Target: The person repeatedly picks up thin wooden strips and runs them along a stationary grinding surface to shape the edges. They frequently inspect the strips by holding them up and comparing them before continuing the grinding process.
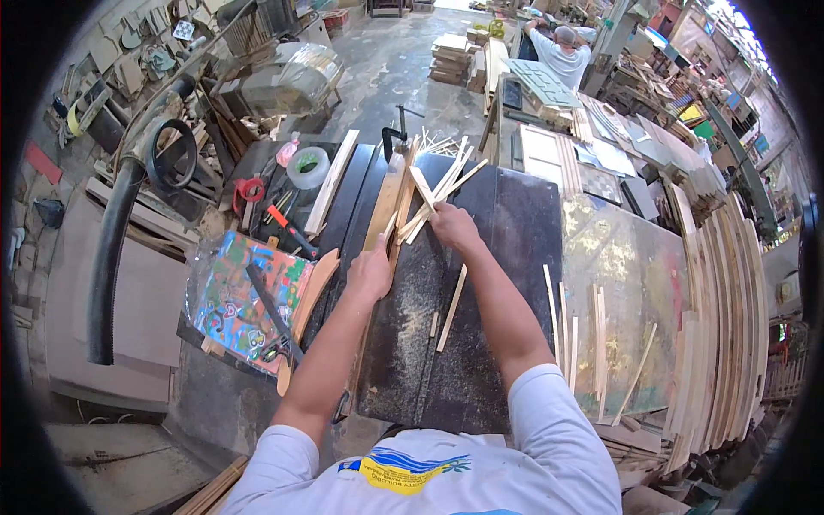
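My left hand is closed on a thin wooden strip over a long wooden board on the dark bench. My right hand grips several pale thin sticks that cross one another right of the board. A black clamp stands at the board's far end, with more loose sticks behind it. Single sticks lie on the dusty bench below my right hand.
At left are tape rolls, a red-handled tool, a colourful panel and a black hose. Stacked boards and a scuffed table are at right. A co-worker in white stands beyond, near panels.
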`<state>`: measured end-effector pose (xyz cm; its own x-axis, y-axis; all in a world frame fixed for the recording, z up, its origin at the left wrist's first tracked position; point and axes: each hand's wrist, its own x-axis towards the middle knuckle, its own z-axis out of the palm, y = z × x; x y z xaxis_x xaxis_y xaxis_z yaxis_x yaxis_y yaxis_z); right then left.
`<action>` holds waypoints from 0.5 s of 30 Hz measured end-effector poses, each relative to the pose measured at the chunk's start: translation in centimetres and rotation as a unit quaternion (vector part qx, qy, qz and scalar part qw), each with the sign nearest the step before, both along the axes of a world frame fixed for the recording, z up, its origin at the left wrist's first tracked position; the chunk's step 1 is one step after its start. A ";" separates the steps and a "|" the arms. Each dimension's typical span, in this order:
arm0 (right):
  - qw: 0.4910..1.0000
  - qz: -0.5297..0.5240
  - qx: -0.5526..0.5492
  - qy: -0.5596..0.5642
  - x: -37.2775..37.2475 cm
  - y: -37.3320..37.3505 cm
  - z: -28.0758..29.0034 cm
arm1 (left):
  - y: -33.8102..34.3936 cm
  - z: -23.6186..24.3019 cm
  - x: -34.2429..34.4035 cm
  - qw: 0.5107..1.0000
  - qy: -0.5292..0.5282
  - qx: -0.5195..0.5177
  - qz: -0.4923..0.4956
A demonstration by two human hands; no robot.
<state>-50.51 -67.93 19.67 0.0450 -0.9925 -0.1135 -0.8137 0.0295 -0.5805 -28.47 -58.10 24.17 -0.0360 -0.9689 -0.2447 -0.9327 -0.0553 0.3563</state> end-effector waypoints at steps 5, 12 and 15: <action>0.994 -0.090 -0.037 -0.038 -1.9 -0.7 0.5 | -6.0 0.7 -2.2 0.994 0.046 -0.104 -0.005; 0.980 -0.191 -0.048 -0.026 -7.8 11.5 -2.7 | -1.7 2.8 -3.6 0.967 0.180 -0.168 -0.059; 0.977 -0.193 -0.079 0.039 -9.3 18.7 -5.0 | 2.8 2.4 -5.0 0.945 0.286 -0.137 -0.081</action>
